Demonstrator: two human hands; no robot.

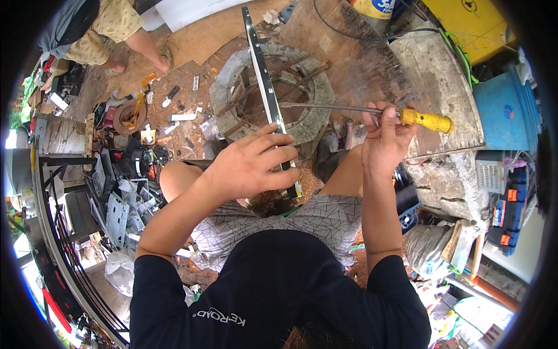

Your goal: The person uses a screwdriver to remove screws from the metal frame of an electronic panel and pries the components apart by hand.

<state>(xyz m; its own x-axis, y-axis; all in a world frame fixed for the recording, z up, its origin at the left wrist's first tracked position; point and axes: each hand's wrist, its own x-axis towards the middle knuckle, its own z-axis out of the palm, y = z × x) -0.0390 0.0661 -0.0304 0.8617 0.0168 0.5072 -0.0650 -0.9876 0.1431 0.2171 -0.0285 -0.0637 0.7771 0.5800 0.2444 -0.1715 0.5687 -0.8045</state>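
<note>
A long, narrow black-and-white strip (263, 72) with evenly spaced light spots stands tilted in front of me, its lower end between my knees. My left hand (253, 163) is closed around its lower part, fingers over the far edge. My right hand (386, 139) grips a screwdriver (429, 120) with a yellow handle and a long metal shaft, held by thumb and fingers where the handle meets the shaft. The shaft points left, and its tip appears at the strip's right edge; whether it touches I cannot tell. Behind the strip lies an eight-sided stone-like ring (317, 119).
Scrap parts and metal brackets (118, 218) lie heaped on the left. A worn board (442, 87) and a blue bucket (504, 110) stand at the right, with a yellow container (471, 29) behind. Another person's legs (142, 46) show at the far left.
</note>
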